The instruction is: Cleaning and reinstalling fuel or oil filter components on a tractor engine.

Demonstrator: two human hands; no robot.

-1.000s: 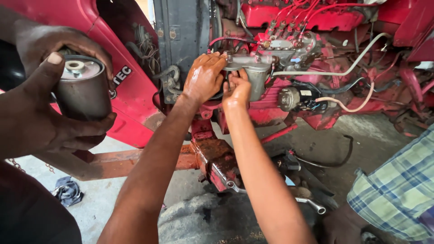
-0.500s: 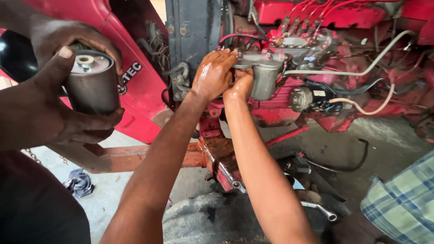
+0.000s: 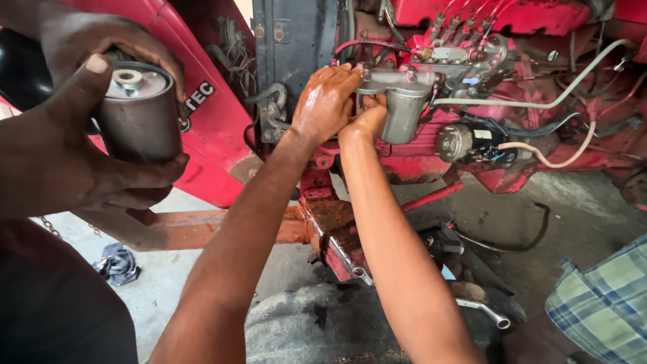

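Left hand (image 3: 327, 101), oily, fingers curled over the grey filter housing (image 3: 402, 111) bolted to the red engine (image 3: 512, 13); right hand (image 3: 367, 121) pressed closed against its lower side. At left, another person's hands (image 3: 87, 155) gripping a loose grey filter canister (image 3: 138, 111).

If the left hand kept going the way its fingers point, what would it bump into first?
The left hand points up and right, fingertips already at the grey filter head on the red engine. It would probably press straight into that; depth is hard to judge.
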